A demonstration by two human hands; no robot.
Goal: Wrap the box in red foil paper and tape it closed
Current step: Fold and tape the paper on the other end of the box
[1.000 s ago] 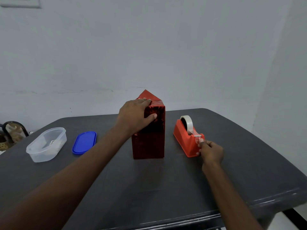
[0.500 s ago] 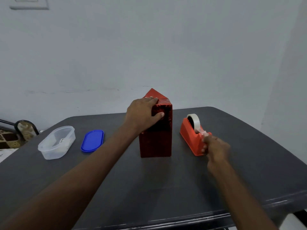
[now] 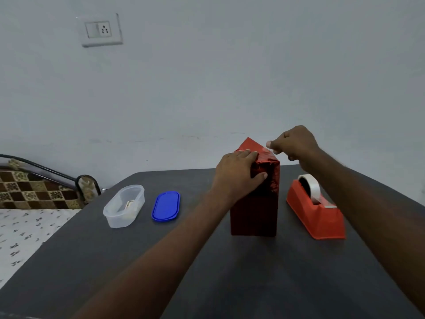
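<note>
While the left hand (image 3: 236,174) presses flat-fingered on its folded top, the box (image 3: 254,203) stands upright, long axis vertical, left of the dispenser (image 3: 316,211); the right hand (image 3: 293,143) pinches tape (image 3: 266,146) above it

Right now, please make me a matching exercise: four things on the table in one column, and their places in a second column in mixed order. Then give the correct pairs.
Things:
1. wrapped box
2. tape dispenser
3. blue lid
4. clear container

Places:
A. farthest to the left on the table
B. to the right of the box
C. under the left hand
D. between the container and the box

Pairs: 1-C, 2-B, 3-D, 4-A
</note>
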